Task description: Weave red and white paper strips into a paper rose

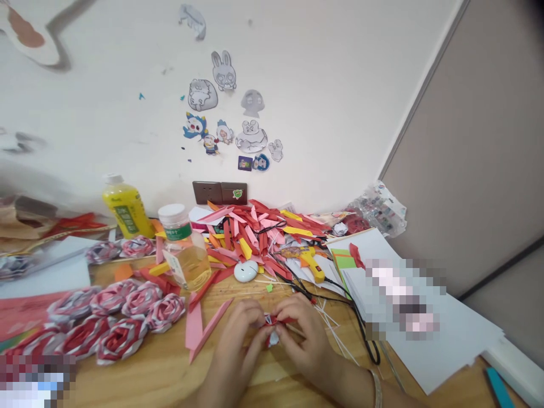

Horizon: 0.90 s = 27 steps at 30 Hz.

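Observation:
Close to the table's front, my left hand (243, 334) and my right hand (302, 331) meet, fingers pinched on a small red and white folded paper piece (272, 339). Fingertips cover much of it, so its full shape is hidden. Left of my hands lie folded pink paper strips (199, 331). Beyond them sits a white earbud case (245, 271). Rolled paper roses (123, 339) in red, pink and white stand in rows at the left.
A heap of folded paper strips (250, 229) lies along the wall. A yellow glue gun (312, 263) with a black cord (363, 331) rests right of it. A jar (191, 266) and a yellow bottle (127, 207) stand at left; white paper sheets (442, 345) lie at right.

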Motion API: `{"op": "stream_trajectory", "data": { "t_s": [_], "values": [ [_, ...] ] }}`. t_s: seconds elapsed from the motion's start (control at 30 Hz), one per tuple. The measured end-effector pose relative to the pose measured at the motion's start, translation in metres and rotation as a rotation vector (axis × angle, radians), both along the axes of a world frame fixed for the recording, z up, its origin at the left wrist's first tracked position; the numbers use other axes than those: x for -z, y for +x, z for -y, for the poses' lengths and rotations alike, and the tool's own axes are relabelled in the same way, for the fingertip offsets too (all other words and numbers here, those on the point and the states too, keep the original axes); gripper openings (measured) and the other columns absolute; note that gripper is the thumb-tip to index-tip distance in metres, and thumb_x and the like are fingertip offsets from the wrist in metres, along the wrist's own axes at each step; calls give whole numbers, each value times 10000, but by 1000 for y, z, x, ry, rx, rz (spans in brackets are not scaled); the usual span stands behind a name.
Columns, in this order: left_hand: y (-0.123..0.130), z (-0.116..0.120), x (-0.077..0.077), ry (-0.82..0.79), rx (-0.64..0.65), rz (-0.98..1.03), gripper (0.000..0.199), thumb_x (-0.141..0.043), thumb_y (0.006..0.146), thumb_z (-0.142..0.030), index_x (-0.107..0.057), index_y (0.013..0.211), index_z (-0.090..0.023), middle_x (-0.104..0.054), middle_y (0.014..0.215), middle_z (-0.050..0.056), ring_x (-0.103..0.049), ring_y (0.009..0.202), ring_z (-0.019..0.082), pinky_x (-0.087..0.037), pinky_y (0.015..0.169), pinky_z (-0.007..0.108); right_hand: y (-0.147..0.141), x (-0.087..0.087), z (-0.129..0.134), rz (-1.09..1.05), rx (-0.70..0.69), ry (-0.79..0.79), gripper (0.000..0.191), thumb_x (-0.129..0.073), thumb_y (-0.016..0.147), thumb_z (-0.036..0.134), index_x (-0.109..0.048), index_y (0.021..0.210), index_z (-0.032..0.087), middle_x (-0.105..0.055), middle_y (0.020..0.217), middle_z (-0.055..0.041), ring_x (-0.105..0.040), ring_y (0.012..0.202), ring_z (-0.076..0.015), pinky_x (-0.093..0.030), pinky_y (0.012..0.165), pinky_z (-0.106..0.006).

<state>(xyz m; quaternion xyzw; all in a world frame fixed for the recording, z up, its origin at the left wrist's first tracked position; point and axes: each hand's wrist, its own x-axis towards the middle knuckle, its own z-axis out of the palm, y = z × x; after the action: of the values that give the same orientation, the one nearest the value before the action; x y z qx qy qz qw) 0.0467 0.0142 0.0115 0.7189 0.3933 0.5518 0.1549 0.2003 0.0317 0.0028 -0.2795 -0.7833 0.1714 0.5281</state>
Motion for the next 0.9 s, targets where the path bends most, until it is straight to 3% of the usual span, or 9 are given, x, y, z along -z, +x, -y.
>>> {"op": "stream_trajectory", "data": {
  "t_s": [0.37,0.67,0.9],
  "values": [
    [0,1,3,-99,-6,23,106,-538,797,-168,-536,701,-213,-583,683,2,-560,635,153,-474,592,224,0,1,1,26,31,-27,132,-514,835,137,-559,916,232,-627,811,-16,-576,751,-167,-445,713,-300],
    [3,-5,7,-388,45,166,89,-537,801,-271,-536,747,-200,-571,733,13,-569,696,171,-485,621,251,-3,3,-1,-74,23,-158,67,-533,843,171,-581,826,214,-613,754,-15,-566,728,-159,-446,674,-272],
    [3,-2,8,-319,80,112,57,-532,827,-221,-519,775,-202,-557,752,6,-555,692,157,-481,614,244,-1,4,0,-52,15,-82,92,-508,832,132,-548,859,210,-592,777,-19,-556,734,-161,-435,685,-286]
  ]
}}
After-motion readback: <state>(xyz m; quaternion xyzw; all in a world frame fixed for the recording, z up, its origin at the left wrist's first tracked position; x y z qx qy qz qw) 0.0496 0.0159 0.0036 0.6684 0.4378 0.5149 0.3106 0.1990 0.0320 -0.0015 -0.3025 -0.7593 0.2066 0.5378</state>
